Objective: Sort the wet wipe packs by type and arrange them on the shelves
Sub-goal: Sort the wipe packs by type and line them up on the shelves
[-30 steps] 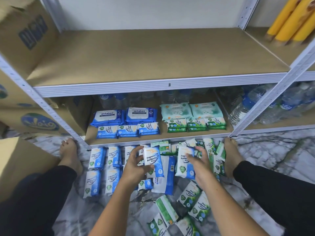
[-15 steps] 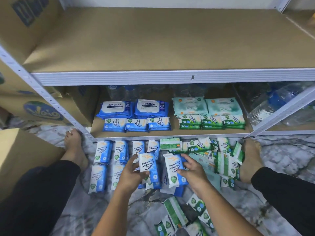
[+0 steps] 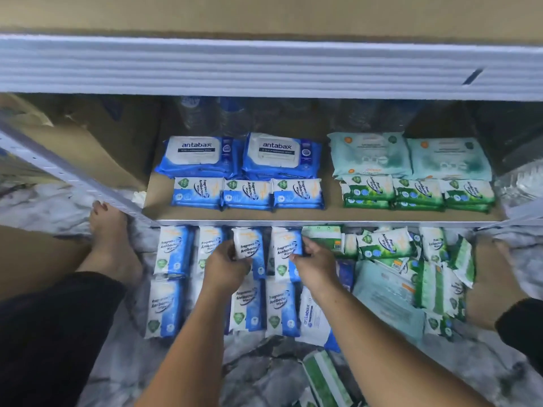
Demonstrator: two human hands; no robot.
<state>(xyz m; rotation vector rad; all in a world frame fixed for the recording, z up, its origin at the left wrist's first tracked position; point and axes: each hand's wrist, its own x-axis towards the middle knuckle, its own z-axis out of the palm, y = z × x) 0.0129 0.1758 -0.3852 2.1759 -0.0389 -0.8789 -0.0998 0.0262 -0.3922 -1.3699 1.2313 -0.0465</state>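
My left hand (image 3: 226, 267) grips a small blue wipe pack (image 3: 248, 245) and my right hand (image 3: 316, 264) grips another small blue pack (image 3: 286, 249), both held just below the bottom shelf's front edge (image 3: 323, 222). More small blue packs (image 3: 173, 251) lie in rows on the floor to the left. Green packs (image 3: 385, 242) are heaped on the floor to the right. On the bottom shelf sit two large blue antabax packs (image 3: 280, 155), three small blue packs (image 3: 248, 195), two large pale green packs (image 3: 370, 155) and small green stacks (image 3: 417, 195).
A white metal beam (image 3: 264, 66) of the upper shelf fills the top of the view. Clear water bottles (image 3: 202, 116) stand at the back of the bottom shelf. Cardboard boxes (image 3: 88, 142) stand to the left. My bare feet (image 3: 110, 239) rest on the marble floor.
My head has dropped and moved closer to the bottom shelf. Both hands have carried their blue packs forward, up to the shelf's front edge.
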